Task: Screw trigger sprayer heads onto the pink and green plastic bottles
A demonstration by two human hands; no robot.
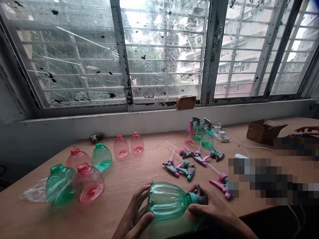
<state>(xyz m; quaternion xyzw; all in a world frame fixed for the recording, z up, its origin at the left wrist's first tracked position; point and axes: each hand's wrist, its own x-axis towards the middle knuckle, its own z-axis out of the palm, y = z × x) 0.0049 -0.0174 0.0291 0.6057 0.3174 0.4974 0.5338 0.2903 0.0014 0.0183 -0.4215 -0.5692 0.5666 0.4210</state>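
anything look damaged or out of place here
Yes, the window frame looks worn: its pale surface is chipped, with dark patches. On the table, loose spray heads lie scattered at various angles. The green bottle is sideways, but the left hand and right hand hold it. I see no spill.

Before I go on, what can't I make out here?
- Part of the spray head: head view, covered by the right grip.
- Rear pink bottle's lower part: head view, behind the front bottles.
- Cardboard box's inside: head view, hidden by its walls and flaps.
- Another person's hand: head view, cut off by the right edge.
- Whatever lies under the pixelated patches: head view.
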